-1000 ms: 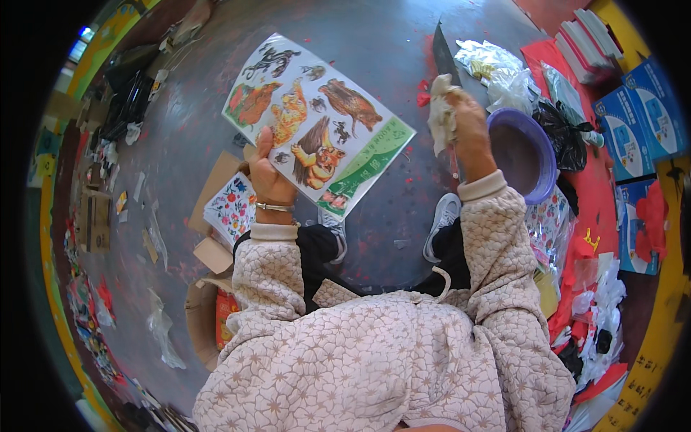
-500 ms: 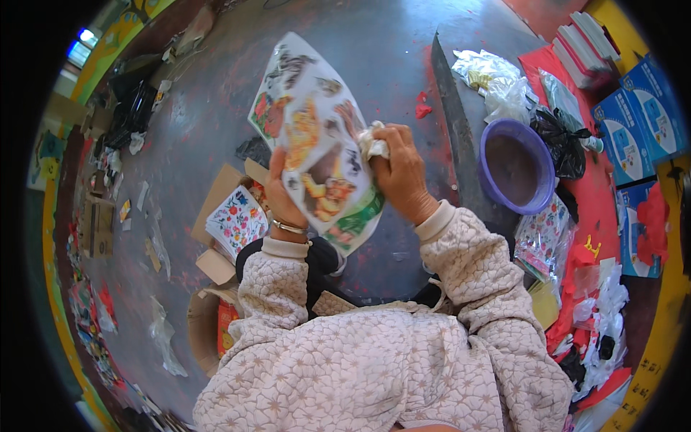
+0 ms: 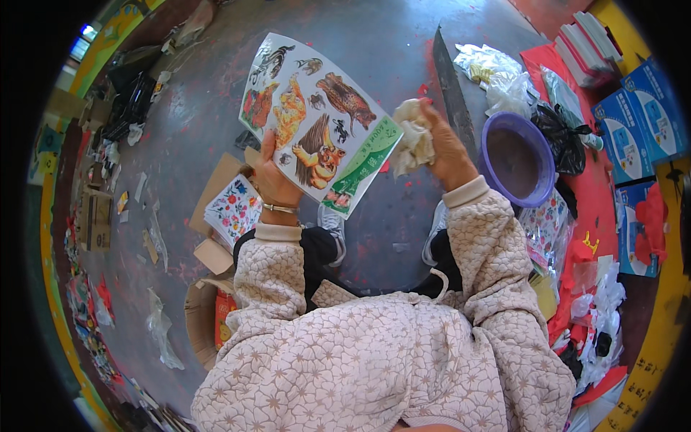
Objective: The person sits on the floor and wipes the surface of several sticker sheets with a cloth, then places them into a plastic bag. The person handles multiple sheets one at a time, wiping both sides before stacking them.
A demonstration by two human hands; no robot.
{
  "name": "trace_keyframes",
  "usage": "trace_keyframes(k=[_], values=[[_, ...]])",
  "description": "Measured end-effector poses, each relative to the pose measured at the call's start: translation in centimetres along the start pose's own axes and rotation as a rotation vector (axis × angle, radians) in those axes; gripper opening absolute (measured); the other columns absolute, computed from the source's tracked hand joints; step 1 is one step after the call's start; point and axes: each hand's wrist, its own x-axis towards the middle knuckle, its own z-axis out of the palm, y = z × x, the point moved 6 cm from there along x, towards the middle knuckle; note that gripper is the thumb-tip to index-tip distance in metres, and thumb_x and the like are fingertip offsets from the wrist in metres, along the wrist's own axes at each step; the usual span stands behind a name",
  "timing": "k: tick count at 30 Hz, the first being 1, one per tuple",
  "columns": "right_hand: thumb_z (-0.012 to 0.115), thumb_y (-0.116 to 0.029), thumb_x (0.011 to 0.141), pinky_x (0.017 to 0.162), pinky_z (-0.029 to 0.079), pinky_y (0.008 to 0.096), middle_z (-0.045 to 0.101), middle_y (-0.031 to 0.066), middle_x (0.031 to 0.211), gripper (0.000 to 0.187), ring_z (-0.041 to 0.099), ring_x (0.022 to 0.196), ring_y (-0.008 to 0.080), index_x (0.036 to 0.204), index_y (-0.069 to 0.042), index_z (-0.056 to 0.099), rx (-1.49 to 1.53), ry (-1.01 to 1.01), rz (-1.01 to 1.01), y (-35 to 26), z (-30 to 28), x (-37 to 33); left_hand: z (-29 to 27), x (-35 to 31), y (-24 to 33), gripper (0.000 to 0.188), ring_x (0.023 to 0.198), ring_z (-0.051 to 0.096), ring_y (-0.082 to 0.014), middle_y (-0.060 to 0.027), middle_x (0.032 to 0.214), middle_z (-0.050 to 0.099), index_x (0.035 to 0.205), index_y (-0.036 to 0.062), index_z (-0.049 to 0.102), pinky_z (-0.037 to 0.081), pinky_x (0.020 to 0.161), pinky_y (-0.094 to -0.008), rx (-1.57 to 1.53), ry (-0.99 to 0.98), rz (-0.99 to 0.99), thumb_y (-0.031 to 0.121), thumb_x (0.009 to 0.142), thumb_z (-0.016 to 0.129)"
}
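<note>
A white sticker sheet (image 3: 302, 119) printed with big cats, dark designs and a green band is held up in front of me. My left hand (image 3: 277, 176), a bracelet at its wrist, grips the sheet's lower left edge with the thumb on top and the other fingers hidden behind. Just off the sheet's right corner, my right hand (image 3: 448, 147) holds a crumpled cream cloth (image 3: 413, 138) between thumb and fingers. The cloth hangs beside the green band.
An open carton (image 3: 214, 194) with flower-patterned sheets (image 3: 234, 209) is at my left knee, another box (image 3: 204, 317) nearer me. To the right are a purple basin (image 3: 551, 162) of murky water, a black plastic bag (image 3: 568, 144) and blue boxes (image 3: 637, 119). Litter lies on the floor at left.
My right hand has moved right with the cloth, off the sheet's face. The sheet has tilted left and now shows its print sharply.
</note>
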Motion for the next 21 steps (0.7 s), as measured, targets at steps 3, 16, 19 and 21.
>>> trace_keyframes(k=[3, 16, 19, 21], values=[[0.064, -0.021, 0.077, 0.071, 0.049, 0.0284, 0.06, 0.0087, 0.09, 0.031, 0.059, 0.08, 0.0172, 0.099, 0.0, 0.055, -0.184, -0.05, 0.069, 1.7, 1.5, -0.6, 1.7, -0.3, -0.9, 0.05, 0.107, 0.051, -0.0282, -0.0168, 0.123, 0.048, 0.125, -0.0005, 0.038, 0.04, 0.093, -0.0405, -0.541, -0.034, -0.262, 0.036, 0.091, 0.036], [0.057, 0.002, 0.072, 0.065, 0.051, 0.0293, 0.06, 0.01, 0.085, 0.024, 0.061, 0.072, 0.0195, 0.095, 0.003, 0.054, 0.022, -0.035, -0.058, -0.3, 1.1, -0.4, 1.3, 0.3, -1.4, 0.052, 0.112, 0.047, -0.0266, -0.0143, 0.127, 0.044, 0.126, 0.001, 0.036, 0.037, 0.096, -0.0404, -0.497, -0.033, -0.305, 0.04, 0.092, 0.035], [0.057, 0.002, 0.071, 0.063, 0.05, 0.0283, 0.059, 0.0079, 0.084, 0.023, 0.06, 0.069, 0.0172, 0.094, 0.001, 0.055, -0.055, 0.059, -0.17, -1.0, 0.4, -0.4, 3.8, -0.6, 0.5, 0.062, 0.113, 0.046, -0.0305, -0.0176, 0.127, 0.043, 0.128, -0.0005, 0.034, 0.033, 0.098, -0.0436, -0.506, -0.047, -0.125, 0.047, 0.089, 0.035], [0.057, 0.002, 0.071, 0.062, 0.049, 0.0276, 0.059, 0.0063, 0.083, 0.022, 0.058, 0.068, 0.0155, 0.094, 0.0, 0.056, -0.098, 0.101, -0.231, -1.1, 0.2, -0.4, 4.9, -1.7, -0.1, 0.067, 0.112, 0.047, -0.0296, -0.0171, 0.127, 0.043, 0.128, -0.0007, 0.034, 0.036, 0.096, -0.0435, -0.647, -0.084, -0.161, 0.052, 0.087, 0.036]])
